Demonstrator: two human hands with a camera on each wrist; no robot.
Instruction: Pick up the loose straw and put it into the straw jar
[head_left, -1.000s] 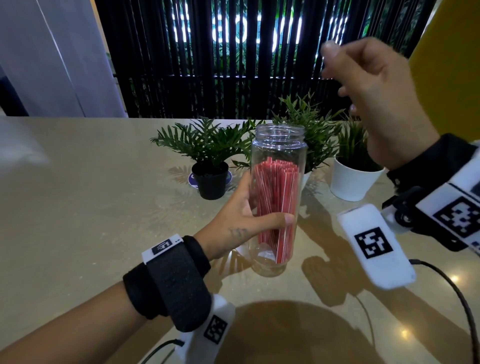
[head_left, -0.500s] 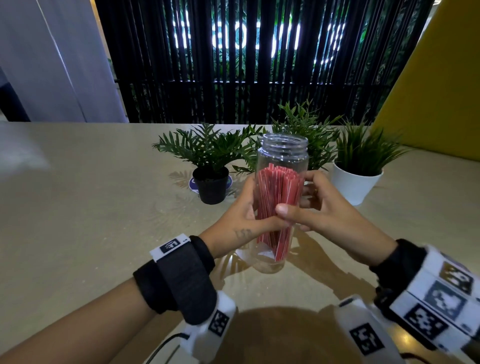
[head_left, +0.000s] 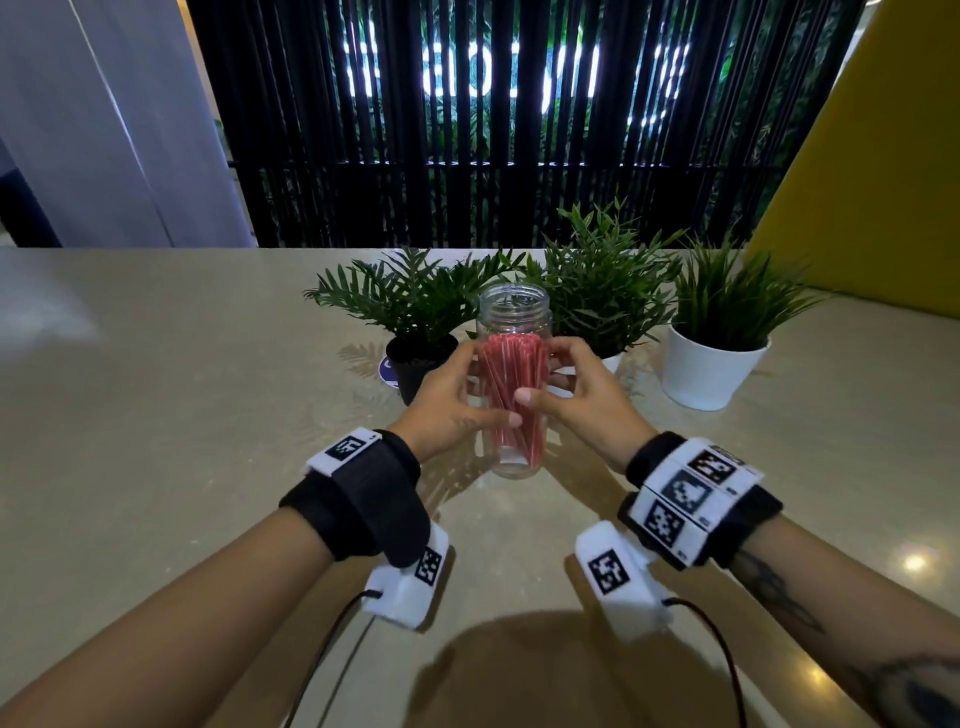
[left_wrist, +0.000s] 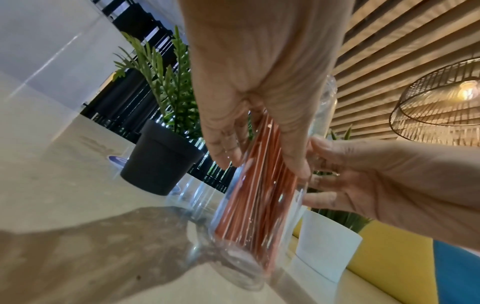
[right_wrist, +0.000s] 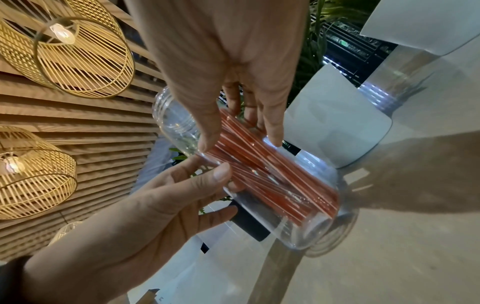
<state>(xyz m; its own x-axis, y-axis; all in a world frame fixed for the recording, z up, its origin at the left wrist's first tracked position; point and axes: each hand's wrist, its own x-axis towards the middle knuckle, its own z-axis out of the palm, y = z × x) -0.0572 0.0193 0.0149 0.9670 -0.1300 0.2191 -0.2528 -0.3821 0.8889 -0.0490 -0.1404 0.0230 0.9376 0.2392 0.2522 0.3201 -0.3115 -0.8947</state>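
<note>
Item: straw jar (head_left: 514, 384), clear plastic, lid off, upright on the beige table (head_left: 156, 415), in front of three potted plants (head_left: 605, 280). Contents: a bundle of red straws (head_left: 511, 400), tops below the neck.

Left hand (head_left: 449, 402): we hold the jar's left side, thumb across the front, fingers curled round the back.

Right hand (head_left: 576, 397): we hold the right side likewise, thumb on the front wall, fingers wrapped behind.

Loose straw: we find none on the table and none pinched in either hand. We judge it is already among the bundle, though through the glare on the wall we cannot pick it out from the others.

Progress: by our reckoning the putting-in is done; what seems left is only to let go of the jar.
</note>
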